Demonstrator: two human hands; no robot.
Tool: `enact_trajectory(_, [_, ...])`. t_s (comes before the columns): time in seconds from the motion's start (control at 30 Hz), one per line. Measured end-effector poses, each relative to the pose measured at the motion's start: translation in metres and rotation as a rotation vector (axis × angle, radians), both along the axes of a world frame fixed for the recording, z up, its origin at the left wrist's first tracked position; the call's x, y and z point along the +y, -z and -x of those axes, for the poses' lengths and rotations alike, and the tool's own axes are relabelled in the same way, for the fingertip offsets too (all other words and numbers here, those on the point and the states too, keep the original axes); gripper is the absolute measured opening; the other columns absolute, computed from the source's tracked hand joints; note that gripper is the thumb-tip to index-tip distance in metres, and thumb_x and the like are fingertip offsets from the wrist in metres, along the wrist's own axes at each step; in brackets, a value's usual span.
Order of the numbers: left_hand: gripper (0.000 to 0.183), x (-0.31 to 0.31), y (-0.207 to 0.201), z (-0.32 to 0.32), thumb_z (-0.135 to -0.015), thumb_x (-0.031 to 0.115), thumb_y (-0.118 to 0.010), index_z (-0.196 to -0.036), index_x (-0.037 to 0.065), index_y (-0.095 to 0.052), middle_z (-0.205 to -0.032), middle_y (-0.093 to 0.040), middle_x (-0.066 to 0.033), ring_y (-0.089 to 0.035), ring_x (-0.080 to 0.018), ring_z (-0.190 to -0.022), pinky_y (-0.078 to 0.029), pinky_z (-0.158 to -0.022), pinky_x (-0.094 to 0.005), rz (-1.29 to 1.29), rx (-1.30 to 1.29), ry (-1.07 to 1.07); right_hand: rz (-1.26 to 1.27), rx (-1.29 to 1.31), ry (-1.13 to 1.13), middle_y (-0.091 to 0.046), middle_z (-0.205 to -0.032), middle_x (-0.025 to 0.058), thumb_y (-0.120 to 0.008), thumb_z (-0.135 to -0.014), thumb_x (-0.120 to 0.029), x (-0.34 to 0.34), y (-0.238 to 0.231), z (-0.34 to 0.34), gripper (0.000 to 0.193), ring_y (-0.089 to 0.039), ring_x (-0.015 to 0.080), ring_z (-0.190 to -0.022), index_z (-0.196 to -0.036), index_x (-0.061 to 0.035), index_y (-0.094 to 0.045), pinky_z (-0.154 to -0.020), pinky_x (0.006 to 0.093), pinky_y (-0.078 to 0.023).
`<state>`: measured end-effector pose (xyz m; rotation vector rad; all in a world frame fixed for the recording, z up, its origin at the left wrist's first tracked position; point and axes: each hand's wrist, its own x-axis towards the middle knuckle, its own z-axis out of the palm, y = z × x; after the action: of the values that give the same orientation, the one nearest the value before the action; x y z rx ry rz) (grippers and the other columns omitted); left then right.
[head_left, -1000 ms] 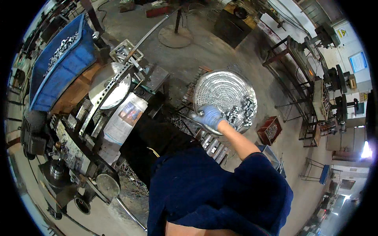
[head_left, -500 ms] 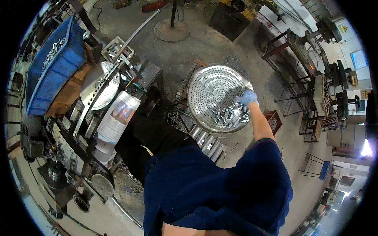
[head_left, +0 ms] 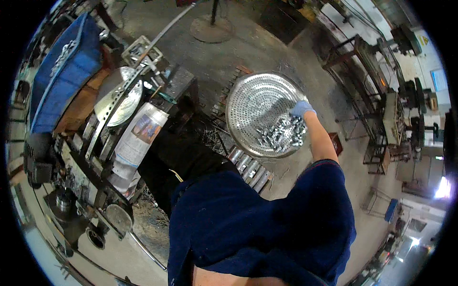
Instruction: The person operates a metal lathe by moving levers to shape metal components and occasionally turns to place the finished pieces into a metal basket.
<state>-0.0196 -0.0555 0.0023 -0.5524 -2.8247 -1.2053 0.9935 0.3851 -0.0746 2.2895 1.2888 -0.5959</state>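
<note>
My right hand [head_left: 301,108], in a light blue glove, is at the right rim of a large round perforated metal tray [head_left: 248,102]. Its fingers reach inward over the tray, blurred, so I cannot make out whether they grip the rim or a part. Small shiny metal pieces [head_left: 279,136] lie loose in the tray's lower right, just below the hand. My left hand does not show; the dark blue clothing fills the lower middle of the view.
Metal rollers [head_left: 248,167] stand below the tray. On the left are a blue bin [head_left: 64,81] of metal parts, a disc [head_left: 126,107], and a newspaper-like printed sheet [head_left: 138,136]. A round stand base [head_left: 212,29] sits beyond; machines [head_left: 405,90] line the right.
My right hand has moved slightly up along the tray's right rim. The metal pieces look more spread out, reaching higher on the right side. The whole view has shifted a little.
</note>
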Motion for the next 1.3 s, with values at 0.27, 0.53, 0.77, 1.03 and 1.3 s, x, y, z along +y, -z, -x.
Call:
enact_trajectory(0.27, [0.035, -0.037, -0.018, 0.023, -0.091, 0.04, -0.053, -0.104, 0.01, -0.063, -0.074, -0.056, 0.0008, -0.053, -0.0127, -0.066, -0.047, -0.06, -0.0294, -0.095, -0.389, 0.07, -0.598, 0.744, 0.256, -0.063, -0.067, 0.0081, -0.064, -0.081, -0.026, 0.022, 0.022, -0.004, 0.031, -0.054, 0.0134, -0.055, -0.077, 0.0044, -0.067, -0.054, 0.0277, -0.046])
enact_trajectory(0.53, [0.035, 0.032, -0.005, -0.066, -0.087, 0.04, -0.06, -0.078, 0.006, -0.054, -0.06, -0.049, 0.0002, -0.049, -0.0086, -0.054, -0.043, -0.051, -0.0246, -0.109, -0.245, 0.035, -0.824, 1.892, 0.002, -0.061, -0.107, 0.0246, -0.062, -0.08, -0.035, 0.1, -0.112, 0.228, 0.048, -0.059, 0.0361, -0.1, -0.103, 0.0071, -0.062, -0.087, 0.0552, -0.045])
enact_trajectory(0.77, [0.031, 0.007, 0.013, -0.071, -0.087, 0.034, -0.06, -0.093, 0.004, -0.056, -0.063, -0.052, 0.0009, -0.049, -0.0083, -0.053, -0.042, -0.05, -0.0256, 0.015, -0.063, 0.056, -0.485, 1.605, -1.236, -0.063, -0.105, 0.0115, -0.066, -0.08, -0.013, 0.088, -0.234, 0.547, 0.014, -0.06, 0.0149, -0.086, -0.085, -0.0001, -0.07, -0.074, 0.0289, -0.048])
enact_trajectory(1.03, [0.028, 0.003, 0.01, -0.076, -0.084, 0.028, -0.06, -0.09, 0.002, -0.059, -0.064, -0.057, -0.0073, -0.054, -0.0169, -0.054, -0.044, -0.054, -0.0326, 0.047, -0.165, 0.023, -0.728, 0.404, -2.083, -0.06, -0.093, 0.0241, -0.06, -0.073, -0.054, 0.072, -0.222, 0.787, 0.058, -0.059, 0.0357, -0.088, -0.087, 0.0021, -0.068, -0.082, 0.0415, -0.047])
enact_trajectory(1.3, [0.034, 0.001, -0.001, -0.079, -0.081, 0.03, -0.062, -0.1, 0.001, -0.061, -0.079, -0.064, -0.0156, -0.061, -0.0257, -0.068, -0.047, -0.065, -0.0375, 0.19, -0.182, -0.029, -0.529, 0.535, -1.823, -0.064, -0.092, 0.0226, -0.063, -0.071, -0.054, 0.066, -0.196, 0.831, 0.058, -0.062, 0.0346, -0.089, -0.096, -0.0022, -0.067, -0.083, 0.0392, -0.048])
